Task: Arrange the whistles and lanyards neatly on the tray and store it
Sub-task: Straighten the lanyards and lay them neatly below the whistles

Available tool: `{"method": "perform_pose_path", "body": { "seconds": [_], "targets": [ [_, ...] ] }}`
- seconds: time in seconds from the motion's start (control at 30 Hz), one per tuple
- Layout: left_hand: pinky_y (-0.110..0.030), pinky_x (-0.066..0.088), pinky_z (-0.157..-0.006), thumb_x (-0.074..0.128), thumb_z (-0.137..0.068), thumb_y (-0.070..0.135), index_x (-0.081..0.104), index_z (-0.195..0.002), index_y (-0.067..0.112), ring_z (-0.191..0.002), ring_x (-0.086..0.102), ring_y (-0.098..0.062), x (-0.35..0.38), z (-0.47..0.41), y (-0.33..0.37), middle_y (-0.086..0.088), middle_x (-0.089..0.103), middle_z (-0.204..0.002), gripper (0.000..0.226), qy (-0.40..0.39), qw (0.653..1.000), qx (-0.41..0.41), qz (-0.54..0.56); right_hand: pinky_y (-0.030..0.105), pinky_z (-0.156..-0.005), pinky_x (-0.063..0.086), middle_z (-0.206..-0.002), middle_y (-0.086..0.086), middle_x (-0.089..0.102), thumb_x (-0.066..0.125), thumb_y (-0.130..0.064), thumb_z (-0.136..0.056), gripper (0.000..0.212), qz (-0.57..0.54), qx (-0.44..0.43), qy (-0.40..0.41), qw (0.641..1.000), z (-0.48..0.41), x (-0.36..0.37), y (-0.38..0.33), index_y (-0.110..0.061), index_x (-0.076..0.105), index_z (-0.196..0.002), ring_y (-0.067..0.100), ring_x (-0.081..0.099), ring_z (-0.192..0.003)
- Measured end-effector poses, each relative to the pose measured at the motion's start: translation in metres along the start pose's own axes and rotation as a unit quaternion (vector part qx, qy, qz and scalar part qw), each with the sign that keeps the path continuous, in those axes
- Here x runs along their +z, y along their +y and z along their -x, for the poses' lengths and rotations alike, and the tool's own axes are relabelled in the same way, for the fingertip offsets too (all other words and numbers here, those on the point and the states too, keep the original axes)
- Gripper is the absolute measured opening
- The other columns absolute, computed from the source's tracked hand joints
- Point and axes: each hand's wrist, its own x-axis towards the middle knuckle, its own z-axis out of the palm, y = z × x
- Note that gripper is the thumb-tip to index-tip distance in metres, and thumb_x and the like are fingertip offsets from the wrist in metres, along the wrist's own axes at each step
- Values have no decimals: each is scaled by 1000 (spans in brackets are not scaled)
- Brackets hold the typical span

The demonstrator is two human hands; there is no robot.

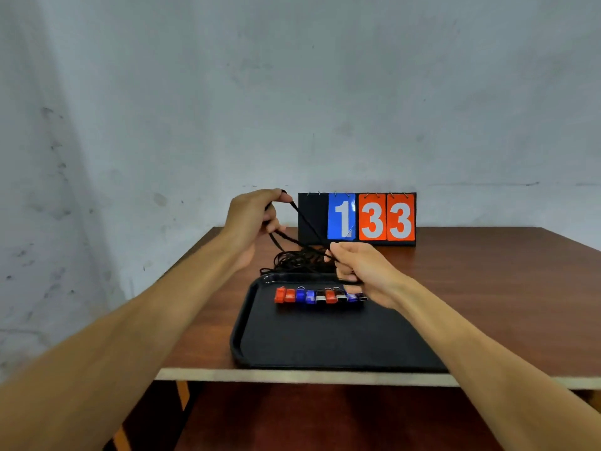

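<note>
One brown table [494, 288], black tray [325, 340], grey wall [292, 92]

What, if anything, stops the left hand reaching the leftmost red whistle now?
Little, so probably yes: the red whistle lies exposed on the tray, though the left hand is gripping a black lanyard stretched to the right hand.

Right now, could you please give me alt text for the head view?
The person's left hand and right hand stretch a black cord lanyard above a tangled pile of black lanyards on a brown wooden table. Nearer, red, blue and black plastic whistles lie in a row on a black rectangular tray.
</note>
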Motion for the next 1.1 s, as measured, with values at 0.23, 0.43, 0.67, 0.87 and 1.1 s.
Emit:
{"method": "perform_pose_path", "body": {
  "seconds": [0.23,0.43,0.67,0.87,1.1],
  "targets": [
    [-36,54,-85,53,-95,19,73,-84,13,-58,55,-17,-10,-1,-21,7,41,-43,23,7,994,22,-104,17,-49,30,-61,2,46,43,-29,-100,30,247,-47,12,968,2,-23,-3,-17,65,-82,4,34,-46],
    [-37,53,-93,60,-92,17,71,-82,16,-80,67,-17,-11,3,-31,2,59,-62,15,34,991,27,-130,13,-56,30,-65,4,63,50,-17,-97,28,410,-150,41,899,2,-36,-2,-15,69,-76,9,44,-54],
    [-21,58,-63,71,-83,13,73,-89,11,-66,69,-15,-22,20,-43,-5,72,-75,6,41,964,67,-255,15,-56,45,-67,-5,55,40,-18,-101,31,370,-109,19,922,22,-42,17,-21,52,-72,3,51,-54],
    [-9,48,-58,67,-86,10,72,-87,11,-55,63,-7,-33,28,-63,-1,68,-70,5,-38,906,127,-403,22,-61,36,-64,-1,50,42,-25,-100,38,326,-88,76,938,24,-38,29,-11,49,-66,10,43,-59],
    [-35,55,-74,58,-93,10,70,-107,5,-71,65,-21,-50,22,-101,-6,56,-93,19,-196,816,118,-531,16,-53,45,-78,3,69,56,-14,-94,15,189,-5,75,979,10,-36,62,-8,70,-92,2,55,-57]
  ]
}}
